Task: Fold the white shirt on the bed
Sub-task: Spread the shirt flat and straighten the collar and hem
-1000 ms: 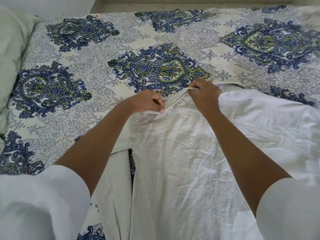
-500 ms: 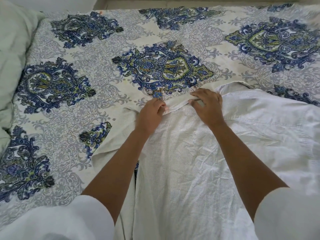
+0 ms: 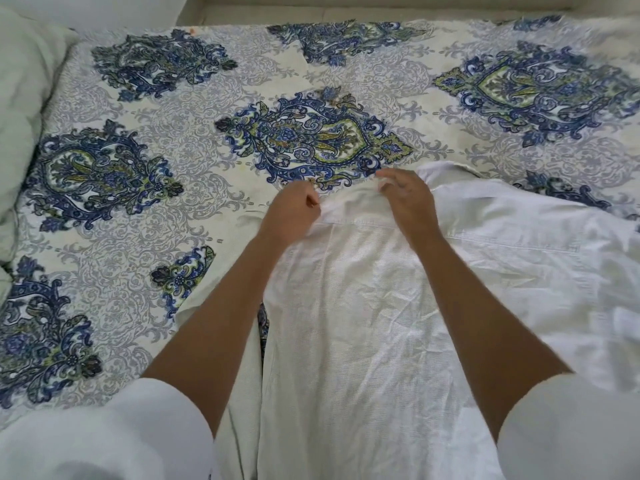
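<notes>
The white shirt (image 3: 363, 323) lies spread and wrinkled on the bed, back side up, with its collar at the far end. My left hand (image 3: 292, 216) has curled fingers and pinches the left part of the collar band. My right hand (image 3: 405, 199) sits on the right part of the collar, fingers bent and gripping the fabric edge. Between the two hands the collar (image 3: 349, 202) is lifted slightly off the bedspread. One sleeve or side panel of the shirt lies to the left under my left forearm.
The bed is covered by a cream bedspread (image 3: 194, 188) with large blue and green medallions. A pale green pillow or quilt (image 3: 24, 109) lies along the left edge. The bed's far edge runs along the top of the view.
Both hands moved a little along the collar and lifted it. My right hand's fingers, flat half a second ago, now curl on the fabric.
</notes>
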